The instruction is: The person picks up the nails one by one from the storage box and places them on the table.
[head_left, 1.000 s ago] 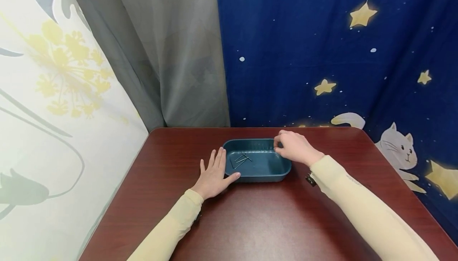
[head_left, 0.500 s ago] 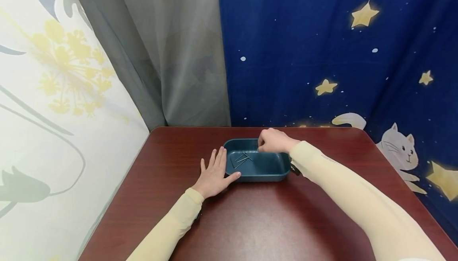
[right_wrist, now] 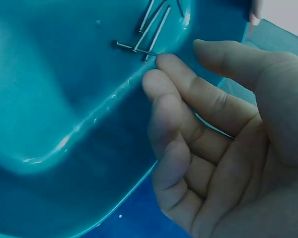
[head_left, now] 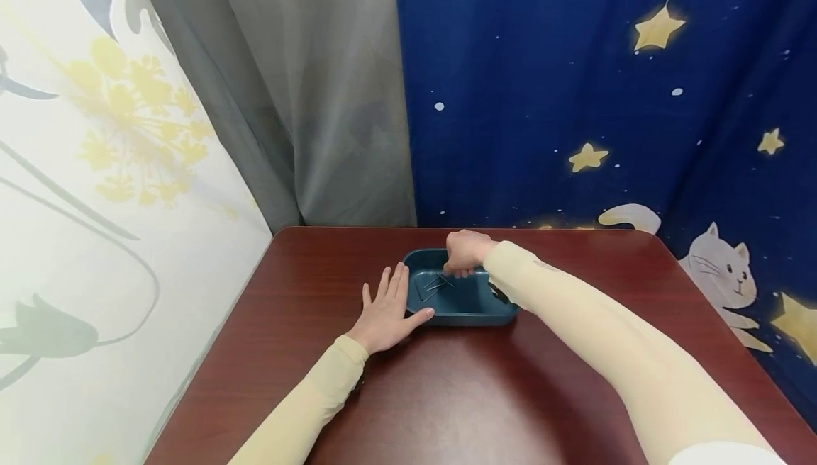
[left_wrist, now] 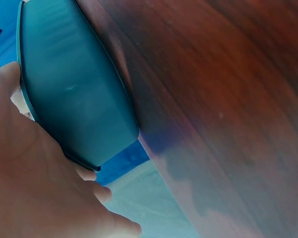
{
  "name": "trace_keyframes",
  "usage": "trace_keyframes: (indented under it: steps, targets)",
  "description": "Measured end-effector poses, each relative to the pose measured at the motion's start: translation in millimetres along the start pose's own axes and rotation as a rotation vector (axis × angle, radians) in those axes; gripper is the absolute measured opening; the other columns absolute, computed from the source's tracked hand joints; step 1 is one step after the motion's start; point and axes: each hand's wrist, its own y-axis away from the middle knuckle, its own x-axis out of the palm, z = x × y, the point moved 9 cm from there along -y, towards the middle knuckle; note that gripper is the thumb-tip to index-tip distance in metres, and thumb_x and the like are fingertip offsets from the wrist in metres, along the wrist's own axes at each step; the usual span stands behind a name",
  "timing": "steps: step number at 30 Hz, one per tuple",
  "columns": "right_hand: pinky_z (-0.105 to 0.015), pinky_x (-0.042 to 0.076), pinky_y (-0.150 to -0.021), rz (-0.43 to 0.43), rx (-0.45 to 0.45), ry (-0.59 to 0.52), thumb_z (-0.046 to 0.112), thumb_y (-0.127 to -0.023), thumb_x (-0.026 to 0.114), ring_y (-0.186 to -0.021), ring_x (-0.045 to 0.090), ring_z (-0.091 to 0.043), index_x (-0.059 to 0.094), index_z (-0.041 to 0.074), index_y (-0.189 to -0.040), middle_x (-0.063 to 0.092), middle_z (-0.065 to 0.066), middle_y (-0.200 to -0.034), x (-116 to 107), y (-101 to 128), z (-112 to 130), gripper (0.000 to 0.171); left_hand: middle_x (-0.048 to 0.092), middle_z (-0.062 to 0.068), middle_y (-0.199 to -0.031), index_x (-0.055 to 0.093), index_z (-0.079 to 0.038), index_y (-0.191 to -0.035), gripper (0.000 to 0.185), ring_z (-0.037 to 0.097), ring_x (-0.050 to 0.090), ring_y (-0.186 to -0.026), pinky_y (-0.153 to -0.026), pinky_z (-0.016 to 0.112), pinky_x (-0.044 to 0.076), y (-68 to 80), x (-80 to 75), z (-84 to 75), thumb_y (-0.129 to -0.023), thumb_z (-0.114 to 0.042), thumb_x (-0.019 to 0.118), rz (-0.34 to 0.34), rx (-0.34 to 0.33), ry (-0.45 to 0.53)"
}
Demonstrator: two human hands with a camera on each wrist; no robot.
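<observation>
A dark teal tray [head_left: 459,320] with rounded corners stands on the table, and several thin metal nails [head_left: 437,283] lie loose in its left part. My left hand [head_left: 381,315] rests against the tray's left end, fingers straight and thumb along the front. In the left wrist view the palm is beside the tray wall [left_wrist: 72,91]. My right hand [head_left: 467,251] is over the tray's far side. Seen from the right wrist, its fingers [right_wrist: 175,82] are loosely bent and the thumb stands apart from them. The index fingertip is right at the end of one nail [right_wrist: 134,48].
The reddish-brown wooden table [head_left: 447,394] reaches back to a grey curtain [head_left: 345,96] and a blue curtain [head_left: 510,96] with stars. A pale patterned cloth [head_left: 128,238] hangs along the left side.
My right hand has moved left from the tray's right end to near the nails, its thumb and fingers parted now. The left hand has kept its place at the tray.
</observation>
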Motion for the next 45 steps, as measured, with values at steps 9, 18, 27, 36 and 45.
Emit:
trace_keyframes:
  steps: [9,18,27,36,45]
  targets:
    - [-0.028,0.052,-0.052,0.039,0.057,0.083,0.030,-0.091,0.074,-0.065,0.072,-0.022,0.079,0.006,-0.082,0.074,-0.008,-0.074,13,-12,7,0.026,-0.002,0.004,-0.169,0.004,-0.009,-0.163,0.106,0.030,-0.003,-0.154,-0.112,0.071,0.002,-4.6,3.3,-0.6,-0.091,-0.082,0.035,-0.002,0.011,0.011]
    - [-0.030,0.053,-0.057,0.022,0.151,0.142,0.040,-0.089,0.076,-0.054,0.068,-0.015,0.077,0.012,-0.082,0.071,-0.004,-0.066,25,-28,1,0.028,-0.001,0.006,-0.169,0.004,-0.009,-0.163,0.105,0.028,-0.006,-0.154,-0.112,0.070,0.000,-5.3,0.6,-1.9,-0.092,-0.080,0.036,-0.006,0.017,0.030]
    - [-0.031,0.053,-0.058,0.032,0.148,0.123,0.032,-0.086,0.081,-0.055,0.066,-0.015,0.074,0.014,-0.081,0.070,-0.003,-0.065,38,-35,4,0.020,-0.002,0.004,-0.169,0.003,-0.010,-0.163,0.106,0.025,-0.007,-0.154,-0.112,0.070,0.002,-6.6,4.6,0.6,-0.091,-0.081,0.034,0.001,0.020,0.019]
    - [-0.029,0.053,-0.056,0.057,0.120,0.144,0.031,-0.087,0.078,-0.056,0.063,-0.013,0.072,0.014,-0.087,0.067,-0.001,-0.067,40,-20,17,0.018,-0.002,0.003,-0.169,0.004,-0.010,-0.163,0.106,0.025,-0.006,-0.153,-0.113,0.070,0.004,-3.7,1.1,0.4,-0.091,-0.083,0.032,0.011,0.010,0.004]
    - [-0.027,0.054,-0.056,0.158,0.219,0.120,0.040,-0.091,0.069,-0.045,0.062,-0.014,0.073,0.010,-0.079,0.068,-0.005,-0.061,50,-15,9,0.032,-0.003,0.003,-0.169,0.005,-0.009,-0.163,0.105,0.028,-0.004,-0.154,-0.112,0.071,0.002,-3.0,2.5,2.5,-0.092,-0.080,0.036,0.008,0.010,0.013]
